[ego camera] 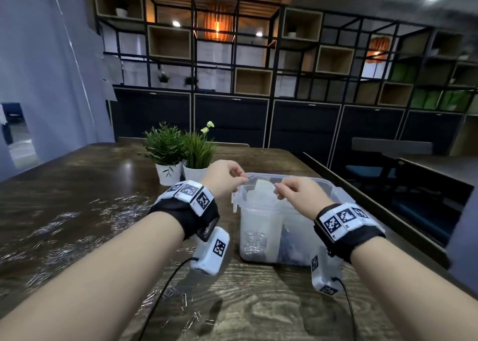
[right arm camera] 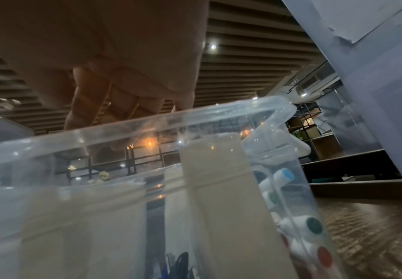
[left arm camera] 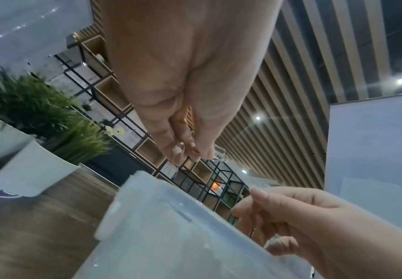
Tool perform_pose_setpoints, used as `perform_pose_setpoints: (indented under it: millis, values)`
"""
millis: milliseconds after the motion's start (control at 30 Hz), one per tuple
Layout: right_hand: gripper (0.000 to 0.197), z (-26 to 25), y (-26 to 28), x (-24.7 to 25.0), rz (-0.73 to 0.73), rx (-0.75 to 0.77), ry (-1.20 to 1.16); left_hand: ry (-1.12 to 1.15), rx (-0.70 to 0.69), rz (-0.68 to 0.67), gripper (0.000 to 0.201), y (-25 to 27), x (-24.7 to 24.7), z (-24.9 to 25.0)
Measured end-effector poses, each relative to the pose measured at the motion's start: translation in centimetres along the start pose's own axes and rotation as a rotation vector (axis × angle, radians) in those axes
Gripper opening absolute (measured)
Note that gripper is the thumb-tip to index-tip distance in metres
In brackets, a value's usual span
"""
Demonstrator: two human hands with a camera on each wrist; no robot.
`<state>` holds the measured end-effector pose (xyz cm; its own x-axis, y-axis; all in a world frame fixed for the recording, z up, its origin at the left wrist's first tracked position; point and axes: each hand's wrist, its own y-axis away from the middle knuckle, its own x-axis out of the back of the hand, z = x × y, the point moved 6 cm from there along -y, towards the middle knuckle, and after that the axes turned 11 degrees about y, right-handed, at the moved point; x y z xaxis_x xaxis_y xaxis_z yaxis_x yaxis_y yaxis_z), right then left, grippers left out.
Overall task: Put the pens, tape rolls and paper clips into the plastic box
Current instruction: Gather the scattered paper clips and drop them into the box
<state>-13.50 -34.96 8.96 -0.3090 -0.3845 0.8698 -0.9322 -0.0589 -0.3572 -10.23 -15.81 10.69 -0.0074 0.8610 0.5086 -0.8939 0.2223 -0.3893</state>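
We hold both hands pinched over the plastic box [ego camera: 261, 227], left hand [ego camera: 224, 179] clutching paper clips [left arm camera: 179, 151] directly above its left compartment, the right hand's [ego camera: 297, 193] contents unclear.

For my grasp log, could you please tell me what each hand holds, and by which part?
The left hand pinches a small glinting thing between its fingers above the plastic box; too small to identify. The right hand is pinched too, contents unclear.

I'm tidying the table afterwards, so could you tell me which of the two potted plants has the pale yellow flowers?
The right-hand plant, the grassy one nearer the plastic box; the bushy left plant shows only leaves.
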Motion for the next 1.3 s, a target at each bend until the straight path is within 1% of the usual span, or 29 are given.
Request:
perform_pose_setpoints:
  millis: [100, 167, 233, 300, 433, 533, 600, 667, 733, 833, 867, 900, 967, 1033, 1067, 1133, 1200, 1233, 1300]
  values:
    - [0.031, 0.4, 0.1, 0.5, 0.008, 0.020, -0.024, -0.018, 0.023, -0.043, 0.012, -1.7, -2.3, 0.6]
    - [0.030, 0.7, 0.1, 0.7, 0.014, 0.023, -0.039, -0.110, 0.046, -0.094, 0.004, -2.3, -3.4, 0.5]
    - [0.030, 1.0, 0.1, 0.7, 0.016, 0.022, -0.052, -0.174, 0.067, -0.147, 0.011, -2.6, -4.0, 0.0]
    - [0.030, 1.1, 0.1, 0.7, 0.014, 0.027, -0.051, -0.186, 0.082, -0.170, 0.016, -2.6, -4.1, -0.4]
    - [0.030, 0.4, 0.1, 0.5, 0.003, 0.044, -0.079, -0.119, 0.053, -0.135, 0.019, -1.8, -3.4, 0.0]
    - [0.030, -0.7, 0.4, 0.1, -0.003, 0.055, -0.094, -0.115, 0.041, -0.098, 0.011, -1.2, -2.5, 0.3]
    - [0.028, -1.9, 0.6, -0.1, -0.002, 0.081, -0.084, -0.119, 0.058, -0.059, 0.013, -0.6, -1.3, -0.1]
    - [0.023, -3.3, 1.0, -0.5, 0.001, 0.117, -0.116, -0.113, 0.102, -0.035, 0.016, 0.7, 0.4, -1.2]
    - [0.018, -5.1, 1.6, -1.2, -0.010, 0.178, -0.149, -0.146, 0.180, -0.053, 0.019, 2.6, 2.1, -3.2]
    - [0.019, -7.8, 2.9, -2.7, -0.029, 0.242, -0.175, -0.268, 0.337, -0.178, 0.027, 6.3, 3.9, -7.6]
    - [0.022, -8.4, 3.2, -3.5, -0.066, 0.247, -0.173, -0.315, 0.402, -0.229, 0.031, 7.6, 4.2, -9.0]
    - [0.027, -9.1, 3.7, -4.6, -0.140, 0.245, -0.161, -0.349, 0.471, -0.271, 0.033, 9.2, 4.5, -10.3]
    - [0.042, -9.8, 4.9, -7.6, -0.372, 0.227, -0.064, -0.352, 0.575, -0.325, 0.039, 11.9, 4.7, -12.0]
    - [0.059, -9.6, 6.3, -10.8, -0.599, 0.206, 0.101, -0.330, 0.624, -0.408, 0.054, 14.0, 4.2, -12.6]
    - [0.065, -9.4, 6.8, -12.0, -0.660, 0.200, 0.175, -0.336, 0.627, -0.461, 0.062, 14.7, 3.8, -12.7]
    - [0.070, -8.9, 7.5, -13.4, -0.695, 0.196, 0.268, -0.373, 0.626, -0.542, 0.073, 15.7, 2.9, -12.7]
    - [0.068, -8.6, 7.8, -13.9, -0.694, 0.196, 0.296, -0.418, 0.625, -0.560, 0.078, 16.3, 2.3, -12.7]
    - [0.062, -8.6, 8.1, -14.1, -0.701, 0.205, 0.308, -0.442, 0.625, -0.554, 0.077, 16.4, 2.1, -12.8]
    - [0.043, -8.9, 8.5, -14.5, -0.716, 0.248, 0.350, -0.502, 0.608, -0.544, 0.068, 16.6, 2.1, -12.8]
